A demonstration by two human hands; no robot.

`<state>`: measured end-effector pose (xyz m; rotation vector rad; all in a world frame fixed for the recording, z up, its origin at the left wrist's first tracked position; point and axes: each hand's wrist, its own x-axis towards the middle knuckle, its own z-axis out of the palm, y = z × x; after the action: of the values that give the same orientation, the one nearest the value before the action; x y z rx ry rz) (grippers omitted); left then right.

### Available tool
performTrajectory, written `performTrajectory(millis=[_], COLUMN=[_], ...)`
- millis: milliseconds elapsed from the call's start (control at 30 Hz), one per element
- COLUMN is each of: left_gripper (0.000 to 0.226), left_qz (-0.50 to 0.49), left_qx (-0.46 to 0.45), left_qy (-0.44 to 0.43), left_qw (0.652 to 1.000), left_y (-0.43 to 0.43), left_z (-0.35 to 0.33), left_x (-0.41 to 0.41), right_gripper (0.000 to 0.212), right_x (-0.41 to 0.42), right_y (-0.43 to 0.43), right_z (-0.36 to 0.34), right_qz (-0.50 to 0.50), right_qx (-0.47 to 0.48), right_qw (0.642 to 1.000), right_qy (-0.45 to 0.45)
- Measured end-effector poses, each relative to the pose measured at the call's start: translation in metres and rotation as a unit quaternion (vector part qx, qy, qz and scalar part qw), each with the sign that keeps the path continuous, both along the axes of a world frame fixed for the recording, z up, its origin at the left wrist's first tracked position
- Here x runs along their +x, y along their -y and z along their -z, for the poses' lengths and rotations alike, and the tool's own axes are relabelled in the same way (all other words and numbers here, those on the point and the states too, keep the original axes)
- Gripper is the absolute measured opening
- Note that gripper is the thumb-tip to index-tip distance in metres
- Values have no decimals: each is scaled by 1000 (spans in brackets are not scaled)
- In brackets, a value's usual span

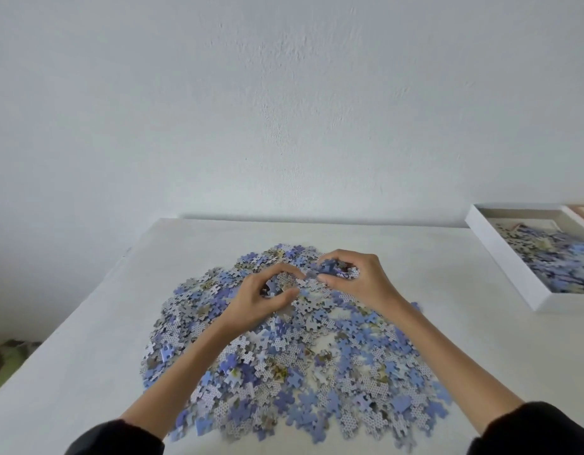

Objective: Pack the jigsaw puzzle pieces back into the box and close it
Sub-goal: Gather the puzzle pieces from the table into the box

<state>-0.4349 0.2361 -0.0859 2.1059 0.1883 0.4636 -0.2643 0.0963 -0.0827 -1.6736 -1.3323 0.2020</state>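
Rightward, box (507,257) cut off by frame, hands (359,280) half-hiding cupped pieces (331,270)

Both arms reach forward from the lower corners and converge toward the centre. Left forearm (192,366) and right forearm (448,353) are bare, with a dark sleeve (116,438) pushed up near each elbow. Left hand (261,297): back of the hand up, fingers curled inward, thumb and forefinger arched round a few puzzle pieces (271,287). Right hand (356,279): set slightly farther forward, fingers curled down and thumb closed in, gripping a clump of pieces. The fingertips of the two hands lie just beside each other.
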Motion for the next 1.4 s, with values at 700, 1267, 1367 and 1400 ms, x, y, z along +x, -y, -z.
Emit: performTrajectory(millis=[700,1267,1367,1400], left_gripper=[15,15,20,22], left_qz=[61,151,137,134], left_qx=[24,73,101,120], left_qy=[66,101,86,81], left_qw=[996,981,982,980], left_y=[94,255,266,268], left_z=[-48,-27,-11,-5], left_x=[128,370,396,402], right_gripper=[13,26,21,15], right_x=[105,325,353,359], right_y=[124,255,259,260], right_z=[-51,-34,-13,-7], right_qz=[61,204,232,229], right_qx=[55,-17,-51,-62], right_qw=[997,978,971,971], right_qy=[-6,36,29,26])
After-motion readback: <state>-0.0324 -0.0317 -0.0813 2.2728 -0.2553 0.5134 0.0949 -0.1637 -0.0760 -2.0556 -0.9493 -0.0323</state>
